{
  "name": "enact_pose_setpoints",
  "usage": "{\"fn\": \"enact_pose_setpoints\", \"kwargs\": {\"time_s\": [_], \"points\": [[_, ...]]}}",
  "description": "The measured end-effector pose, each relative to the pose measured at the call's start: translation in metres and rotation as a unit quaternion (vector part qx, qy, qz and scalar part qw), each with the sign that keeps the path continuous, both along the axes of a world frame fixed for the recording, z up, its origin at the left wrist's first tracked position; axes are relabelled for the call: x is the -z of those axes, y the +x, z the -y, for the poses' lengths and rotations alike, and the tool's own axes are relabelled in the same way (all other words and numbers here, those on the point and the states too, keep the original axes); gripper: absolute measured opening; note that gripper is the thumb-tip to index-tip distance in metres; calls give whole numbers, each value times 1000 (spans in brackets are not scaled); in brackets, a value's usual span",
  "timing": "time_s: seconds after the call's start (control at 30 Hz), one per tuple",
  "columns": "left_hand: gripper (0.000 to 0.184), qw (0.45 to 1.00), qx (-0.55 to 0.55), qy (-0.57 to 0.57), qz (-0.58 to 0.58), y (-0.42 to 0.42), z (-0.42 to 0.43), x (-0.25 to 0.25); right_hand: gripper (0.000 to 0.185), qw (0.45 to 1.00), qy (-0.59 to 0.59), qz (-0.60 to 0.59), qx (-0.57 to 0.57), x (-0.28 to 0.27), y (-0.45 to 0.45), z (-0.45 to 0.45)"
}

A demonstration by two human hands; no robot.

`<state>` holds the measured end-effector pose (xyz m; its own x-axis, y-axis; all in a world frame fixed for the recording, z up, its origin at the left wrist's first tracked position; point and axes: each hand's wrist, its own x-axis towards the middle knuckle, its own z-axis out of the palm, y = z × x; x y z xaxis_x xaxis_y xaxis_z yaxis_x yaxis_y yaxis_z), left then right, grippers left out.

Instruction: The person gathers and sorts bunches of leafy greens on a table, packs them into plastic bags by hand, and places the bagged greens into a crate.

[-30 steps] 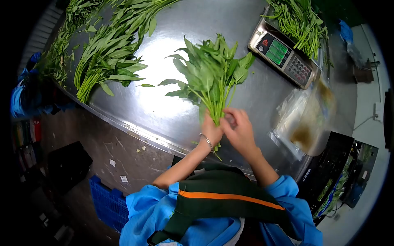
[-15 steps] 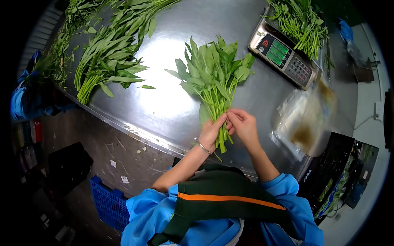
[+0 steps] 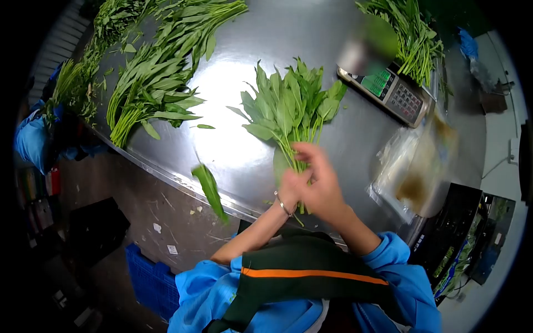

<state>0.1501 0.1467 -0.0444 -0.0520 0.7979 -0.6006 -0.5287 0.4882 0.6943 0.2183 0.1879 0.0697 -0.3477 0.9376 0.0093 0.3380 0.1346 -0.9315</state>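
So the big new thing was that loose leaf. Half a second earlier it wasn't there, and now it was a streaky blur over the front edge of the bench, off to the left of your hands. Couldn't tell if it was touching the metal or still in the air. My guess is it came out of the leafy bunch, so you were probably down one leaf, with the rest pretty much intact.

The bunch itself was right in front of you, leaves fanned out away from you, stems toward your body. Your left hand was clamped round the stems, though partly hidden. Your right hand had swung in across it, fingers bent over the stems, too smeared to tell if they'd pinched anything.

Also, a fuzzy patch had popped up over the corner of the scale; no clue what it was.
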Motion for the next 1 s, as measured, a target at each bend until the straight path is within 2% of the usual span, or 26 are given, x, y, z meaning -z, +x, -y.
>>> {"fn": "enact_pose_setpoints", "kwargs": {"time_s": [0.03,0.1,0.13,0.2,0.27,0.3,0.37,0.5,0.6,0.73,0.8,0.9,1.0], "points": [[32,999,-15,47,-17,5,4,16,48,996,-44,12,81,19,12,-4],[34,996,14,80,-23,3,7,10,43,975,-111,79,174,61,28,-3],[36,995,33,93,-28,0,11,6,40,967,-193,21,164,77,33,1],[34,992,23,48,112,-4,18,2,34,922,-348,-95,139,93,41,9],[31,969,16,18,244,-15,14,-9,28,865,-411,-197,210,92,49,5],[31,971,16,-1,239,-17,17,-4,25,828,-441,-246,244,89,50,5],[31,973,20,-37,226,-20,22,5,23,831,-439,-240,246,89,49,7],[25,974,3,-35,223,-15,15,-6,22,821,-443,-218,288,81,43,5],[25,980,-12,-54,192,-12,18,-4,23,874,-441,-111,172,71,37,9],[26,971,-19,-82,222,-17,19,-2,24,822,-472,-232,220,101,43,17],[27,965,-1,-68,255,-21,19,4,25,787,-487,-276,261,93,40,16],[29,966,-19,-69,249,-16,16,-2,28,774,-500,-289,259,96,41,18],[33,993,15,38,112,-6,17,1,29,805,-488,-236,243,89,34,23]]}}
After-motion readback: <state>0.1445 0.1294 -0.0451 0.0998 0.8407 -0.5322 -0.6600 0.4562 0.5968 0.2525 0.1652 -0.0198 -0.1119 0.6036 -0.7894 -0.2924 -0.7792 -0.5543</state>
